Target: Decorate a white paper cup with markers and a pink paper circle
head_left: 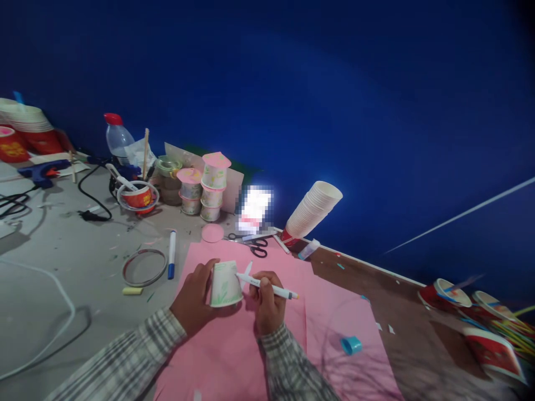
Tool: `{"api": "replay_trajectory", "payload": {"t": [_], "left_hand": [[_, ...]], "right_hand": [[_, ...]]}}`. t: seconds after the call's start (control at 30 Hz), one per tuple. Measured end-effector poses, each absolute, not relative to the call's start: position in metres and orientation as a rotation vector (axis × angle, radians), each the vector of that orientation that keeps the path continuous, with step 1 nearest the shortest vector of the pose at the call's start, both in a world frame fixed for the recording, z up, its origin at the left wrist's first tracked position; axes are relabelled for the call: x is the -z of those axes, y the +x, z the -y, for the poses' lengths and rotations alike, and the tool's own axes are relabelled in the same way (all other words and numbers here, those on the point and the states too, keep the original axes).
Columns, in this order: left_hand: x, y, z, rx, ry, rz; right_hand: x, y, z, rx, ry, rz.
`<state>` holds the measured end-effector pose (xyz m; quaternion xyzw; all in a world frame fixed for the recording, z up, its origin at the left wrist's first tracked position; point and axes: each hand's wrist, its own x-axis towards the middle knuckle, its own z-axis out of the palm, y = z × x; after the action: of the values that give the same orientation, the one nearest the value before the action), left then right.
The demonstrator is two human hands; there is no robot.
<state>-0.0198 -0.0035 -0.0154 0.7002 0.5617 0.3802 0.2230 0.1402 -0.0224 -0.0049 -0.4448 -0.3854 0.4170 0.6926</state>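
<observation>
My left hand (195, 298) grips a white paper cup (225, 285) from its left side. The cup stands upside down, wide rim at the bottom, with green marks drawn near its base and rim. My right hand (268, 305) is closed round a white marker (273, 288), whose tip points at the cup's right side. A second slim white pen shape (248, 268) shows just behind the marker. Beneath both hands lies a sheet of pink paper (288, 362). Behind the cup are black-handled scissors (259, 247) and a pink paper disc (213, 233).
Stacked decorated cups (212, 196) with pink tops stand at the back. A tall stack of white cups (313, 210) leans beside the blue wall. Left lie a tape roll (144, 268), a blue-capped marker (171, 255) and a glue gun (44, 171). A teal ring (351, 345) lies right.
</observation>
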Motion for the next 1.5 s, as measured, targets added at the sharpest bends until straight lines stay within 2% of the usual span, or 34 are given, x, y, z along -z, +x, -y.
{"api": "replay_trajectory", "payload": {"t": [1.5], "left_hand": [[0.0079,-0.0197,0.0039,-1.009,1.945,-1.554]], "right_hand": [[-0.0009,0.1377,0.0246,-0.94,-1.021,0.87]]}}
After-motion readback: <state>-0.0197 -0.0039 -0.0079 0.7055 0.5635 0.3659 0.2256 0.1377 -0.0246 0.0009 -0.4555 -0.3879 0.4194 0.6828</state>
